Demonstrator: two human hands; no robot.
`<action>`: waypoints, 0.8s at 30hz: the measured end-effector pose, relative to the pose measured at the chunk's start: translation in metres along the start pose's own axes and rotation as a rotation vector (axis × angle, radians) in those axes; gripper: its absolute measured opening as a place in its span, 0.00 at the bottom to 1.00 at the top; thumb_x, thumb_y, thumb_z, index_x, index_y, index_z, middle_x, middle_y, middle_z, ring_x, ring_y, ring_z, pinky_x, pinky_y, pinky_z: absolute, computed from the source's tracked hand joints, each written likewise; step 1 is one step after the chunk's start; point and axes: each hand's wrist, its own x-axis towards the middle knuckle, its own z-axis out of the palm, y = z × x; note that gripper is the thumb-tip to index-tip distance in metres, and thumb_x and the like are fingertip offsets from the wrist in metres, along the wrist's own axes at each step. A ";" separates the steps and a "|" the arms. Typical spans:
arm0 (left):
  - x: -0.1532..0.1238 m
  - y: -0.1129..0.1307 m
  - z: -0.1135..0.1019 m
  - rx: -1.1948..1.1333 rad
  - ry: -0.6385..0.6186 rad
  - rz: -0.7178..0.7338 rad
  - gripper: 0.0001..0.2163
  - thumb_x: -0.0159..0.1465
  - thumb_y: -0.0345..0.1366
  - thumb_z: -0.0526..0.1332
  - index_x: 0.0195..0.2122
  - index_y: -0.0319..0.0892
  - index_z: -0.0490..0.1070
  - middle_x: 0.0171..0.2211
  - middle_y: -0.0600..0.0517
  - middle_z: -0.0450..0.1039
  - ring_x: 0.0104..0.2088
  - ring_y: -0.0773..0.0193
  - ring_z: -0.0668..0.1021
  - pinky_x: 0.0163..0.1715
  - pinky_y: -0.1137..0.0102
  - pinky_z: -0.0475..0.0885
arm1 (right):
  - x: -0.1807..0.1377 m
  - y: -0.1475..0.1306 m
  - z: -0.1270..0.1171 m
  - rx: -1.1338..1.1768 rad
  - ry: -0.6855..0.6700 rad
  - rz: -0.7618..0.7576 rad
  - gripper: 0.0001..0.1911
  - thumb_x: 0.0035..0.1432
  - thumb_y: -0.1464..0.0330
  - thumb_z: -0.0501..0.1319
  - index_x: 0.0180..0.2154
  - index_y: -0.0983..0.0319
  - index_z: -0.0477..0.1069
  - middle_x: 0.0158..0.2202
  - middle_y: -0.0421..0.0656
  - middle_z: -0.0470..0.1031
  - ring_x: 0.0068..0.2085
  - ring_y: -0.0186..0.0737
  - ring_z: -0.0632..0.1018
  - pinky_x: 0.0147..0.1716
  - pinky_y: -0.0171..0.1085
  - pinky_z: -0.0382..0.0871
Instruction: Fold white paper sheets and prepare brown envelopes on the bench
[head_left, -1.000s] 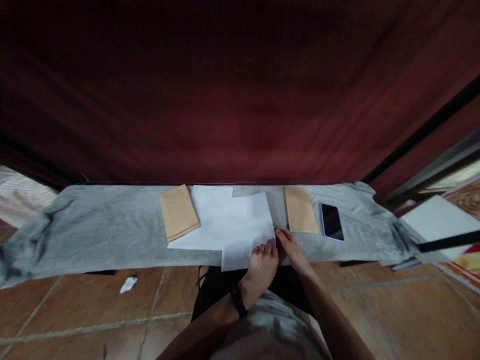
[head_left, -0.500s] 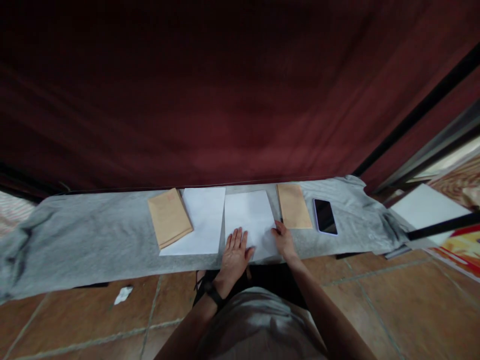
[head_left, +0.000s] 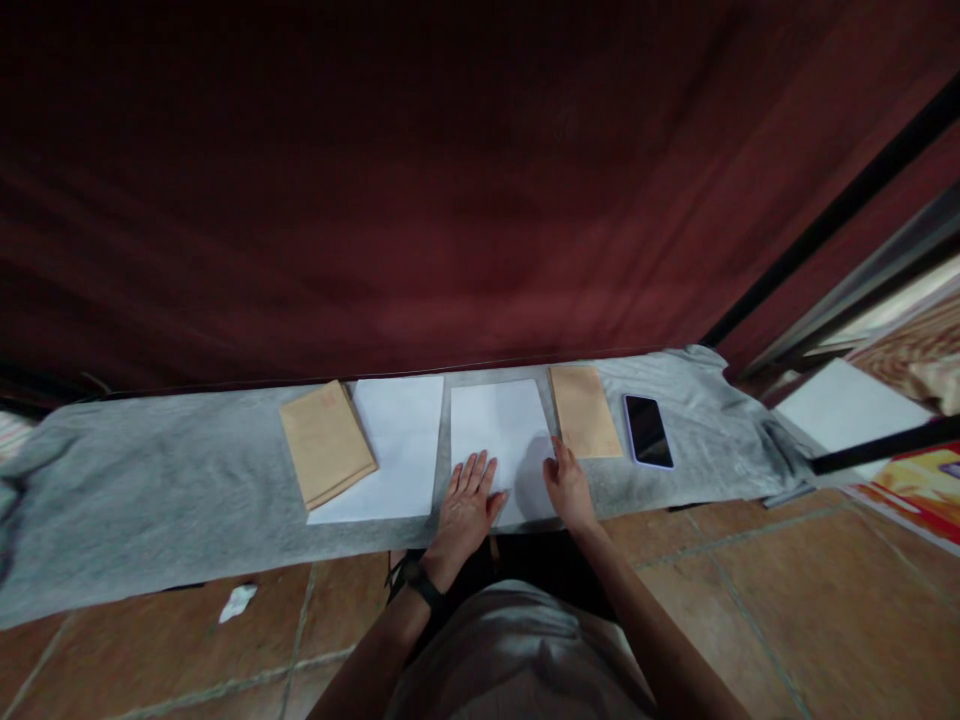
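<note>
A white sheet of paper [head_left: 499, 415] lies in front of me on the grey cloth. My left hand [head_left: 466, 502] presses flat on its lower left part, fingers stretched out. At the sheet's right edge, my right hand [head_left: 568, 485] is closed, its fingers curled and the index finger and thumb at the paper's border. A shadow falls on the paper beside it. Left of this sheet lies another white sheet [head_left: 405, 440], partly covered by folded brown envelopes [head_left: 330, 440]. Just beyond my right hand is a brown envelope [head_left: 586, 412].
A phone [head_left: 649, 432] with a dark screen lies right of the single envelope. The grey cloth [head_left: 187, 480] covers a long narrow surface against a dark red curtain [head_left: 450, 250]. A black bar [head_left: 832, 220] slants at the right. Crumpled white paper [head_left: 238, 602] lies on the tiled floor.
My right hand's index finger looks straighter along the paper's right edge. The left hand stays flat on the sheet. The view has shifted slightly.
</note>
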 end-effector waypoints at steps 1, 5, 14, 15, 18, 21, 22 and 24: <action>0.001 -0.001 0.000 -0.004 0.000 -0.004 0.24 0.73 0.43 0.52 0.67 0.40 0.62 0.69 0.42 0.60 0.69 0.49 0.62 0.67 0.50 0.61 | -0.003 -0.002 0.001 -0.102 -0.011 -0.109 0.25 0.62 0.67 0.58 0.61 0.60 0.68 0.61 0.52 0.71 0.62 0.55 0.71 0.64 0.55 0.62; 0.013 0.001 0.002 -0.028 0.021 -0.023 0.23 0.74 0.37 0.47 0.68 0.36 0.59 0.68 0.41 0.60 0.70 0.54 0.62 0.68 0.53 0.60 | -0.008 -0.011 0.017 -0.298 -0.149 -0.395 0.25 0.68 0.66 0.53 0.64 0.60 0.65 0.68 0.50 0.63 0.68 0.53 0.62 0.67 0.56 0.57; 0.060 -0.015 0.028 0.001 0.010 -0.086 0.26 0.72 0.33 0.44 0.70 0.33 0.54 0.70 0.39 0.56 0.71 0.54 0.57 0.69 0.54 0.56 | 0.020 -0.010 0.058 -0.532 -0.227 -0.540 0.24 0.72 0.64 0.50 0.66 0.61 0.64 0.69 0.50 0.62 0.70 0.49 0.62 0.69 0.53 0.52; 0.060 -0.019 0.030 0.007 0.014 -0.108 0.26 0.72 0.35 0.44 0.70 0.32 0.53 0.71 0.39 0.55 0.71 0.54 0.57 0.69 0.55 0.56 | 0.022 -0.006 0.057 -0.572 -0.198 -0.546 0.25 0.72 0.63 0.51 0.66 0.62 0.63 0.69 0.51 0.61 0.70 0.49 0.61 0.69 0.52 0.53; 0.059 -0.027 0.030 0.037 0.012 -0.192 0.27 0.73 0.37 0.44 0.70 0.30 0.52 0.71 0.38 0.53 0.72 0.53 0.56 0.69 0.55 0.55 | 0.023 0.005 0.051 -0.691 -0.095 -0.551 0.27 0.72 0.63 0.51 0.68 0.65 0.58 0.70 0.53 0.59 0.70 0.50 0.61 0.68 0.51 0.54; 0.067 -0.027 0.027 0.068 0.012 -0.297 0.28 0.73 0.38 0.43 0.70 0.25 0.52 0.71 0.34 0.52 0.72 0.50 0.54 0.70 0.53 0.54 | 0.020 0.015 0.049 -0.782 -0.008 -0.563 0.29 0.72 0.63 0.51 0.69 0.68 0.55 0.70 0.55 0.58 0.69 0.52 0.62 0.66 0.52 0.56; 0.073 -0.024 0.026 0.066 0.013 -0.304 0.28 0.73 0.38 0.43 0.70 0.25 0.52 0.71 0.34 0.52 0.72 0.50 0.54 0.70 0.53 0.53 | 0.019 0.017 0.049 -0.800 0.014 -0.573 0.30 0.72 0.62 0.51 0.70 0.68 0.54 0.70 0.55 0.58 0.69 0.53 0.62 0.66 0.52 0.57; 0.089 -0.017 0.028 0.035 0.002 -0.241 0.27 0.73 0.38 0.43 0.71 0.31 0.52 0.71 0.39 0.52 0.72 0.53 0.53 0.71 0.55 0.52 | 0.017 0.019 0.050 -0.816 0.046 -0.590 0.30 0.72 0.62 0.50 0.70 0.68 0.54 0.70 0.56 0.58 0.69 0.53 0.62 0.66 0.52 0.57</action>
